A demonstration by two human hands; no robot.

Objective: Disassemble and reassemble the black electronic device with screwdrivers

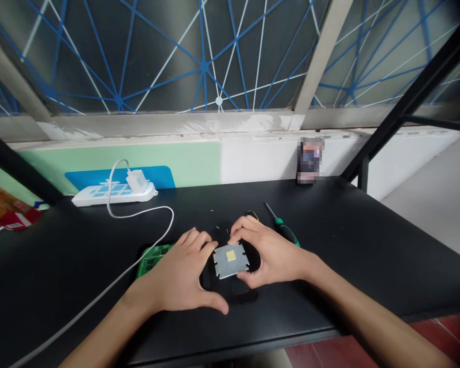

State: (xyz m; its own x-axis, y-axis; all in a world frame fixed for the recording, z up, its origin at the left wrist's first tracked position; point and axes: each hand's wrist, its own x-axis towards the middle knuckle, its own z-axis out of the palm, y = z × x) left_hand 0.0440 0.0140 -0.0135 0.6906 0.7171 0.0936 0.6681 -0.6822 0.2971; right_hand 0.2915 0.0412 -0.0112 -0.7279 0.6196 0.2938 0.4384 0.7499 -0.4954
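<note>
A grey metal plate (222,266) with a pale yellow square on it and dark notches along its edges is near the table's front. My right hand (262,250) grips the plate's right side between thumb and fingers. My left hand (187,271) is on the plate's left, thumb and fingers spread apart, its fingertips near the upper left corner. Beneath the plate lies a dark object, mostly hidden. A green circuit board (153,258) shows partly behind my left hand.
A green and black screwdriver (285,230) lies behind my right hand. A white power strip (115,193) with a plugged-in charger stands at the back left; its white cable (113,283) crosses the black table (368,245). A red packet (13,209) is far left.
</note>
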